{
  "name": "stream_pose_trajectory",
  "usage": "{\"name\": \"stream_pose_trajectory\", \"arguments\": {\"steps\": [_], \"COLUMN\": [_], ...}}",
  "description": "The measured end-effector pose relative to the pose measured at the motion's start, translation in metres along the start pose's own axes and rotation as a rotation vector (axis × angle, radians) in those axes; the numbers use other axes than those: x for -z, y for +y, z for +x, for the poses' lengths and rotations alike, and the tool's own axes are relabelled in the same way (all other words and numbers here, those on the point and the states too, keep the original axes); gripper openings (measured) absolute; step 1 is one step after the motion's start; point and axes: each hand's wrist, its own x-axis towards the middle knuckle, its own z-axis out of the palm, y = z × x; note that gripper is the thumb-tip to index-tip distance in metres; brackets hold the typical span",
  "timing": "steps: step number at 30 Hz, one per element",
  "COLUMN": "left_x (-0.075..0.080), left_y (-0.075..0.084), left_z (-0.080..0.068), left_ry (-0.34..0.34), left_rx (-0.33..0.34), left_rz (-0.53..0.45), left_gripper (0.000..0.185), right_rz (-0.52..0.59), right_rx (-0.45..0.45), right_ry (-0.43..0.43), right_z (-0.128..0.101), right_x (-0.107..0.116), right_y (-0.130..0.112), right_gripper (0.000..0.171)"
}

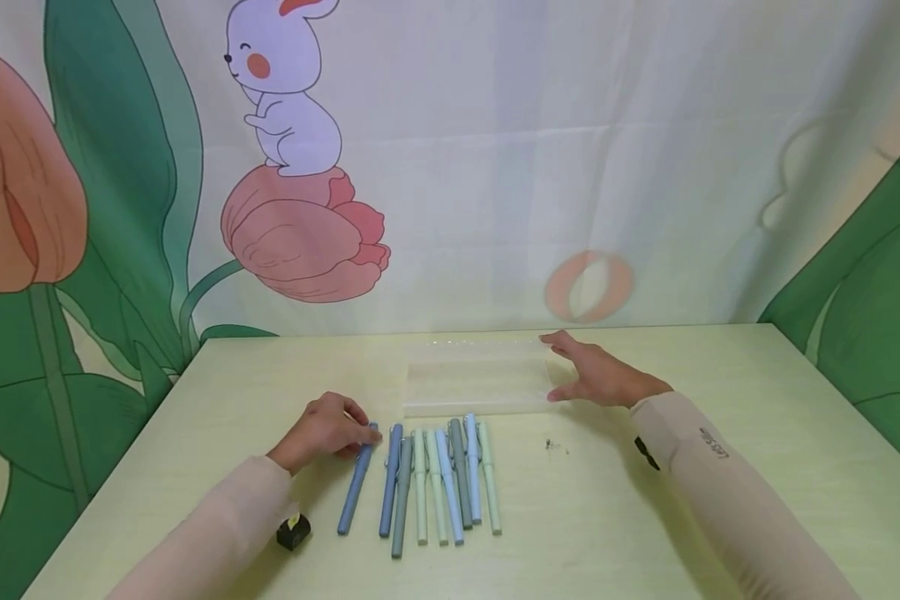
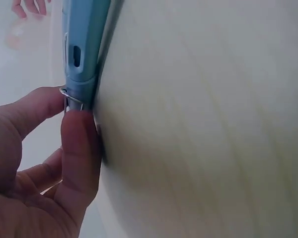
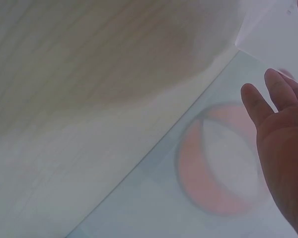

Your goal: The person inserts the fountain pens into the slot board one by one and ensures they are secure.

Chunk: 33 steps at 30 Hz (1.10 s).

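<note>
At the left end of a row of pens, my left hand (image 1: pixel 327 427) pinches a blue pen (image 1: pixel 355 493) near its upper end. The left wrist view shows thumb and fingertip at the metal clip of this blue pen (image 2: pixel 84 44), which lies close along the tabletop. A clear, shallow plastic box (image 1: pixel 480 409) lies behind the pens. My right hand (image 1: pixel 600 372) is at the box's right end, thumb by the front corner and fingers by the back one. Its fingers (image 3: pixel 258 106) look extended beside the box (image 3: pixel 273 34) in the right wrist view.
Several pens lie side by side in front of the box, among them a grey-green pen (image 1: pixel 402 500), a light green pen (image 1: pixel 489 483) and a light blue pen (image 1: pixel 473 475). Small dark bits (image 1: pixel 549 445) lie right of them. A printed curtain (image 1: pixel 450 167) hangs behind the table (image 1: pixel 607 517).
</note>
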Motion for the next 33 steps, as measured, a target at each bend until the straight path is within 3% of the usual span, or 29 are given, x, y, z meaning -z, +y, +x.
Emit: {"name": "stream_pose_trajectory", "arguments": {"steps": [9, 16, 27, 33], "left_x": [0.001, 0.015, 0.034, 0.033], "left_y": [0.001, 0.013, 0.042, 0.055], "left_z": [0.0, 0.003, 0.004, 0.006], "left_ry": [0.003, 0.021, 0.081, 0.123], "left_rx": [0.002, -0.003, -0.066, -0.159], "left_rz": [-0.017, -0.105, -0.205, -0.222], "left_gripper": [0.029, 0.035, 0.042, 0.047], "right_rz": [0.01, 0.008, 0.01, 0.029], "right_rx": [0.008, 0.004, 0.008, 0.017], "right_ry": [-0.007, 0.0, 0.001, 0.007], "right_z": [0.001, 0.001, 0.001, 0.001], "right_x": [0.0, -0.001, 0.0, 0.0], "right_y": [0.003, 0.005, 0.003, 0.004], "right_gripper": [0.092, 0.092, 0.091, 0.09]}}
